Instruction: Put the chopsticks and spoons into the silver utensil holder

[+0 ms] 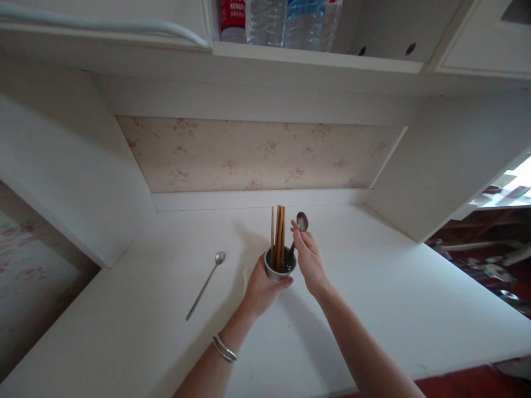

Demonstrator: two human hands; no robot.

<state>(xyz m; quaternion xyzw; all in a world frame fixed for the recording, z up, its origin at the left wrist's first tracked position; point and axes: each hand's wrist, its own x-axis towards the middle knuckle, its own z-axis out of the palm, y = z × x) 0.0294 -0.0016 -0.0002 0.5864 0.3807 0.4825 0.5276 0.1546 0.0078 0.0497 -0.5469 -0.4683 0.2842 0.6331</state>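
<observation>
My left hand is wrapped round a small cup with a pale rim and a dark inside. Several wooden chopsticks stand upright in the cup. In my right hand is a metal spoon, gripped near its bowl, which points up. The spoon's handle slants down into the cup's right side; its lower end is hidden there. Left of the cup, a second long-handled spoon lies on the white tabletop. A pale curved edge shows behind my left wrist, too little to name.
White side panels bound the tabletop left and right, with a flowered back wall behind. Overhead, a shelf holds several plastic bottles and a red-labelled one. Dim clutter lies beyond the right edge.
</observation>
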